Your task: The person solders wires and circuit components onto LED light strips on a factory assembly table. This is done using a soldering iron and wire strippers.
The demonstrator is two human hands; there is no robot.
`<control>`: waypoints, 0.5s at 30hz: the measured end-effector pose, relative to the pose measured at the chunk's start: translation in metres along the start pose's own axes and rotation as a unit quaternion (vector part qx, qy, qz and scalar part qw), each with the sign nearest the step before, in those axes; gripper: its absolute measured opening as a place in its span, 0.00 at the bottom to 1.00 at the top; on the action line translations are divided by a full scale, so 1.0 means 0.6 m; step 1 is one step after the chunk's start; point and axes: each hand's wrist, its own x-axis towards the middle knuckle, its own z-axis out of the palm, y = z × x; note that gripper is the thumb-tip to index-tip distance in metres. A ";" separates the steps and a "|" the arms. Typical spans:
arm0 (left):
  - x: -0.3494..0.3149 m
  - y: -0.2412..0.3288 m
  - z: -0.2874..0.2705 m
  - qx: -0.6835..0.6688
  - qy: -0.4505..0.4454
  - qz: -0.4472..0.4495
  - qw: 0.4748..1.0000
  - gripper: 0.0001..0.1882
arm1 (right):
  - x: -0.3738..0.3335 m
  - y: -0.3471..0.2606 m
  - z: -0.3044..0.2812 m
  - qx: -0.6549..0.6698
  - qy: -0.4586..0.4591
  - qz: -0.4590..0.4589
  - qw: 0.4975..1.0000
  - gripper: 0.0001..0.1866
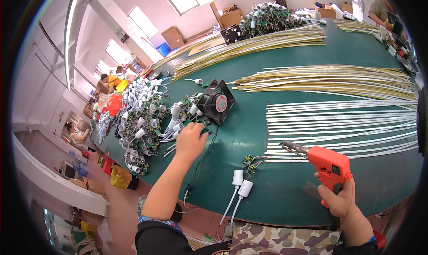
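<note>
My left hand (191, 141) reaches to the near edge of a heap beside a black fan. Its bent fingers close on a small green circuit board (204, 130), partly hidden by them. A red soldering gun (329, 166) is gripped in my right hand (341, 197), its metal tip pointing left over the ends of long pale LED strips (339, 126). Between my hands lie two white lamp sockets (244, 189) with white cables. Small circuit boards (250, 163) next to them have thin wires running to the nearest strip ends.
The black fan (216, 102) stands on the green table (236, 143), its dark cord running to the front edge. A large pile of sockets and boards (142, 121) covers the left side. More strip bundles (330, 82) lie farther back. Other people (381, 14) sit around the table.
</note>
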 end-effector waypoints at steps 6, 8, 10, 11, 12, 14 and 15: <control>0.014 -0.030 0.056 0.095 0.037 0.056 0.993 0.12 | 0.004 -0.003 -0.002 -0.015 -0.003 0.010 1.000 0.21; 0.015 -0.030 0.043 0.072 0.044 0.077 0.993 0.11 | 0.007 -0.001 0.002 -0.011 0.020 -0.001 1.000 0.20; 0.006 -0.022 -0.001 0.037 0.056 0.075 0.995 0.10 | 0.009 0.003 -0.004 -0.001 0.018 0.000 1.000 0.19; 0.005 -0.010 -0.032 -0.047 0.069 0.060 0.995 0.11 | 0.009 0.006 -0.006 0.009 0.017 0.003 1.000 0.18; 0.001 0.004 -0.059 -0.131 0.083 0.043 0.987 0.11 | 0.009 0.010 -0.005 0.007 0.019 0.001 1.000 0.18; -0.001 0.030 -0.097 -0.328 0.051 0.028 0.943 0.12 | 0.012 0.014 -0.004 0.213 0.069 -0.039 0.974 0.19; -0.001 0.041 -0.110 -0.509 0.011 0.015 0.861 0.13 | 0.013 0.005 -0.002 0.278 0.051 -0.006 0.959 0.19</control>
